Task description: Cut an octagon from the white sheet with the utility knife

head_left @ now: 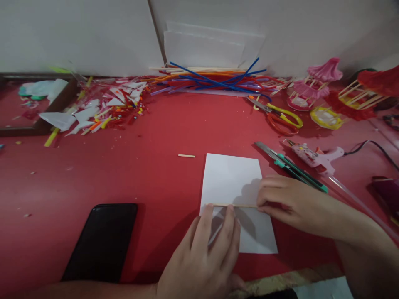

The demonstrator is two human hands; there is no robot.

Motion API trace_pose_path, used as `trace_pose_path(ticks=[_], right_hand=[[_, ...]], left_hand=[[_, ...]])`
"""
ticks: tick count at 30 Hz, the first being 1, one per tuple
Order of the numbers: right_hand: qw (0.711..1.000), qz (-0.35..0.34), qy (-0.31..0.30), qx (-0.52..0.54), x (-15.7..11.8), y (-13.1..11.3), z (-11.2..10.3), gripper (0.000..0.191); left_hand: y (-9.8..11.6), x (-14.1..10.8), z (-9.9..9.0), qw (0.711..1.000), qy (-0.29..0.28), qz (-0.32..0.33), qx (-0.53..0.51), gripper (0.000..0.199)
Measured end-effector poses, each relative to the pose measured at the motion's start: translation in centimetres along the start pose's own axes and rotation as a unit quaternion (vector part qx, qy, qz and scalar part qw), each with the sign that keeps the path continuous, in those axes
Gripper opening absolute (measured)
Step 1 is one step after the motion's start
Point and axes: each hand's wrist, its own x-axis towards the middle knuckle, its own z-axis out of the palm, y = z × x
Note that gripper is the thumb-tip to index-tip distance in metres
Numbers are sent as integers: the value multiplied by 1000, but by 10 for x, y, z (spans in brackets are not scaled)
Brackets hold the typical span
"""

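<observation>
A thin wooden stick [245,206] lies across a white sheet of paper [232,174] on the red table. My left hand [208,253] presses the stick's left part down with spread fingertips. At the stick's right end, my right hand [283,201] pinches it between thumb and fingers, over the paper's right edge. A short piece of stick [186,156] lies left of the paper's top corner.
A black phone [102,243] lies at the lower left. Right of the paper are a green cutter [299,174], a glue gun [321,160] and scissors [277,116]. Scraps [115,104], pipe cleaners [215,81] and pink [314,85] and red [364,95] stick models stand behind.
</observation>
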Motion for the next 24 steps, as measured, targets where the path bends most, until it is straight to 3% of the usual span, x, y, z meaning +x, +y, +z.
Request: trace_pose_path(ticks=[9, 10, 12, 15, 18, 24], right_hand=[[1000, -2, 22, -4, 1, -8, -3, 13], [999, 2, 53, -8, 0, -8, -4, 12], [983, 32, 176, -35, -1, -4, -7, 12], [913, 143, 356, -140, -5, 10, -12, 22], [883, 228, 342, -226, -9, 28, -16, 32], [889, 293, 235, -263, -11, 39, -12, 35]], left_hand=[[-1, 2, -1, 1000, 2, 1, 3, 73], [0, 2, -1, 1000, 1, 2, 4, 73], [-1, 2, -1, 1000, -1, 4, 5, 72], [-1, 1, -1, 1000, -3, 2, 5, 71], [0, 0, -1, 1000, -1, 4, 10, 69], [3, 0, -2, 1000, -9, -4, 8, 71]])
